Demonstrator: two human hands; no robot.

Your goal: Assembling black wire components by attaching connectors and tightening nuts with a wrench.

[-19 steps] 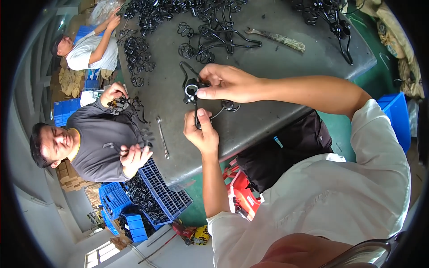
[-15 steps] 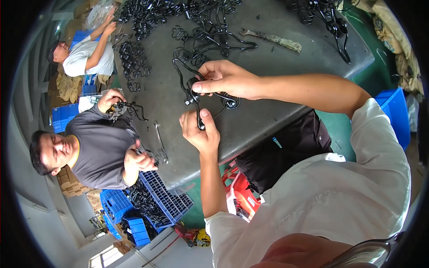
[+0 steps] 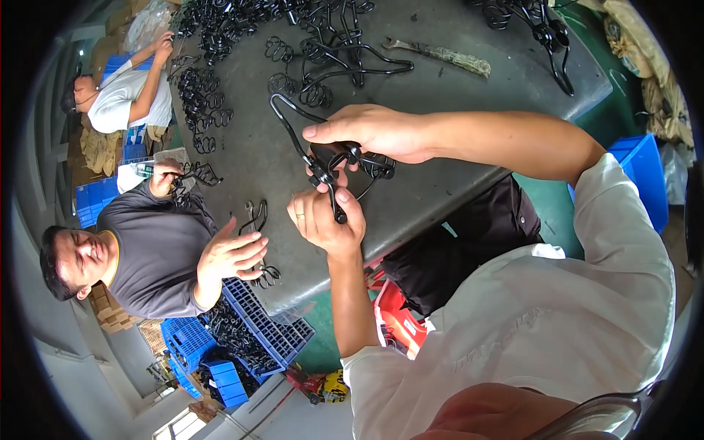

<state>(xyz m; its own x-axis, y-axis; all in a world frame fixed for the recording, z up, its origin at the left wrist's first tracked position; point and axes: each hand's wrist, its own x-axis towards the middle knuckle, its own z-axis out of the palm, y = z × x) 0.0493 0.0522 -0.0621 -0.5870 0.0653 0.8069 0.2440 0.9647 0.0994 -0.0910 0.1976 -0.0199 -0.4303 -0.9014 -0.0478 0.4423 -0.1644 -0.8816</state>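
Both my hands hold a black bent-rod metal part (image 3: 284,121) above the near part of the table, with a clamp-like joint in its middle and a coil at its right side. My left hand (image 3: 328,222) is closed round the lower end of its rod, with a ring on one finger. My right hand (image 3: 385,133) grips the part from the right, thumb stretched over the top and the other fingers partly hidden behind it. Several similar black rod parts with coils (image 3: 356,64) lie just beyond my hands.
A wrench with a wrapped handle (image 3: 440,55) lies farther back on the dark table (image 3: 246,165). Black coils (image 3: 202,99) are heaped at its left side. A co-worker (image 3: 150,249) sits at the left, another person (image 3: 132,95) beyond. Blue crates (image 3: 268,326) stand below the table edge.
My right thumb has lifted off the joint and the right hand has shifted its hold on the part. The part has turned slightly. The near co-worker's free hand has opened.
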